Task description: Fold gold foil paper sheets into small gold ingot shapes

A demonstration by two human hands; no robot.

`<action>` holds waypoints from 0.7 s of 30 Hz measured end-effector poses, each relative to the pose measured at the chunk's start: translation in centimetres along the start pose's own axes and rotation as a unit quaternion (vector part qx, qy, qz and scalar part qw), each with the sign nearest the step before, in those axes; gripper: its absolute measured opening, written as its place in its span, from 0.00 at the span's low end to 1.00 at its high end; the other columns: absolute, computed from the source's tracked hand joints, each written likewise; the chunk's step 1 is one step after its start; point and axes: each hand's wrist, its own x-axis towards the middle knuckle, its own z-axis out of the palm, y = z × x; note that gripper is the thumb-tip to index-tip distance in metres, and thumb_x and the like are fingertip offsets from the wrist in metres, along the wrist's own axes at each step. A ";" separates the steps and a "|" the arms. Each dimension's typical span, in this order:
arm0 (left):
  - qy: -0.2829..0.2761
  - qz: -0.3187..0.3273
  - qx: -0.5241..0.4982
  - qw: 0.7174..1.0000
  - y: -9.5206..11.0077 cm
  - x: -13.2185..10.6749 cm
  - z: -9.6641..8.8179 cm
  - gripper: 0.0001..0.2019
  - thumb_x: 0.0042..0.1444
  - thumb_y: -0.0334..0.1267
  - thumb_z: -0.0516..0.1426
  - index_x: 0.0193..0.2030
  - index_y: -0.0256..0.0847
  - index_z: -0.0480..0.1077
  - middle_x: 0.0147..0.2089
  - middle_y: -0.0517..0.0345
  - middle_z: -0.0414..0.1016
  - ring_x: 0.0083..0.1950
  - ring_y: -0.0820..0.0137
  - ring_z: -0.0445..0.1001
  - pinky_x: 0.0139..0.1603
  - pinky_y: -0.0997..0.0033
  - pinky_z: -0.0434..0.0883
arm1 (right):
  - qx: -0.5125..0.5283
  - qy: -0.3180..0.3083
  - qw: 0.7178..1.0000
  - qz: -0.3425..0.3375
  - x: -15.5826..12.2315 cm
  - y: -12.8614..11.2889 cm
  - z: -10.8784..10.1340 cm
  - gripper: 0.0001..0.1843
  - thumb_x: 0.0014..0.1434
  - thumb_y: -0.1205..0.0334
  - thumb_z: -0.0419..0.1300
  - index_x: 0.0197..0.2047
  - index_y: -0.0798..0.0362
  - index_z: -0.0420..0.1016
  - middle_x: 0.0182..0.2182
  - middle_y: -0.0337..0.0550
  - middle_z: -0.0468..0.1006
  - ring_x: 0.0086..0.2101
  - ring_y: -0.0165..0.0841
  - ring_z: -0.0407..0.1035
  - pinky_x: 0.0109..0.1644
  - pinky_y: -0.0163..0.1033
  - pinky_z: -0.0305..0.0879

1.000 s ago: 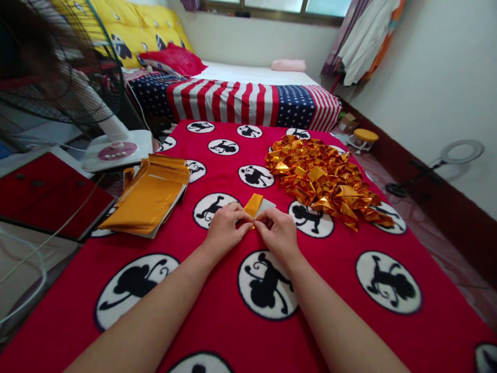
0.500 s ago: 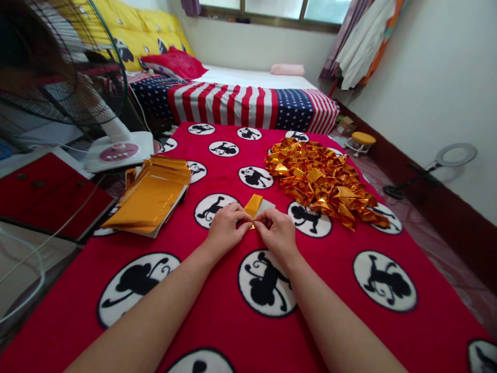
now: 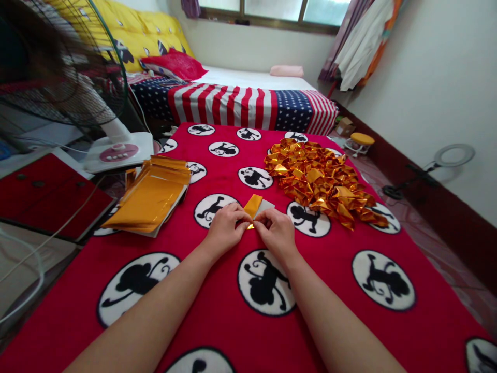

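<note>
A small folded piece of gold foil paper (image 3: 254, 205) with a white underside lies on the red monkey-print blanket (image 3: 334, 269). My left hand (image 3: 225, 228) and my right hand (image 3: 276, 231) meet at its near end. Both pinch the paper with thumbs and fingertips pressed together. The near end of the paper is hidden under my fingers. A stack of flat gold foil sheets (image 3: 149, 196) lies to the left of my hands. To the far right sits a heap of folded gold foil pieces (image 3: 320, 178).
A standing fan (image 3: 116, 150) is at the left edge beside a red case (image 3: 46, 194) with white cables. A bed with a striped, starred cover (image 3: 248, 106) lies beyond the blanket. A ring light (image 3: 452, 155) and a yellow stool (image 3: 363, 140) stand on the floor at right.
The view has shifted slightly. My hands stay pinched on the gold paper in the same spot, with only small finger movements.
</note>
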 end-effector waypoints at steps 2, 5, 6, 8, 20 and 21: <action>0.000 0.001 -0.003 1.000 0.0 0.0 0.0 0.07 0.53 0.29 0.59 0.34 0.43 0.79 0.36 0.57 0.72 0.39 0.68 0.70 0.42 0.68 0.67 | 0.000 -0.001 1.000 0.000 0.0 -0.1 -0.1 0.02 0.52 0.63 0.64 0.29 0.50 0.76 0.25 0.37 0.77 0.26 0.30 0.68 0.31 0.33 0.58; 0.003 0.001 -0.004 1.000 0.1 0.0 -0.1 0.07 0.53 0.29 0.59 0.34 0.43 0.79 0.35 0.57 0.72 0.39 0.68 0.70 0.41 0.69 0.67 | -0.003 -0.004 1.000 0.000 0.0 -0.1 -0.1 0.02 0.53 0.63 0.64 0.28 0.50 0.76 0.25 0.37 0.77 0.26 0.30 0.68 0.31 0.33 0.59; 0.005 0.001 -0.004 1.000 0.1 0.0 0.0 0.07 0.53 0.29 0.59 0.33 0.43 0.79 0.35 0.57 0.72 0.39 0.69 0.70 0.41 0.69 0.67 | -0.004 -0.004 1.000 0.001 0.0 -0.1 -0.1 0.02 0.53 0.63 0.64 0.28 0.50 0.76 0.25 0.37 0.77 0.26 0.30 0.68 0.31 0.33 0.59; 0.007 -0.001 -0.005 1.000 0.1 0.0 0.0 0.07 0.53 0.29 0.59 0.33 0.42 0.79 0.35 0.57 0.72 0.39 0.69 0.70 0.41 0.69 0.67 | -0.005 -0.006 1.000 0.001 0.0 -0.1 -0.1 0.02 0.52 0.63 0.63 0.29 0.50 0.76 0.25 0.38 0.77 0.27 0.30 0.68 0.31 0.33 0.59; 0.016 0.005 0.003 1.000 0.0 0.0 0.1 0.09 0.54 0.27 0.57 0.33 0.41 0.78 0.34 0.56 0.72 0.38 0.69 0.71 0.41 0.69 0.67 | 0.007 -0.006 1.000 0.000 0.0 -0.2 -0.3 0.01 0.52 0.65 0.63 0.29 0.50 0.76 0.25 0.36 0.77 0.27 0.30 0.68 0.31 0.33 0.58; 0.017 0.006 0.004 1.000 0.1 0.0 0.1 0.09 0.53 0.27 0.57 0.33 0.41 0.78 0.34 0.56 0.72 0.38 0.69 0.71 0.41 0.69 0.68 | 0.007 -0.007 1.000 -0.001 0.0 -0.3 -0.3 0.01 0.52 0.65 0.63 0.29 0.50 0.76 0.25 0.37 0.77 0.27 0.30 0.68 0.31 0.33 0.59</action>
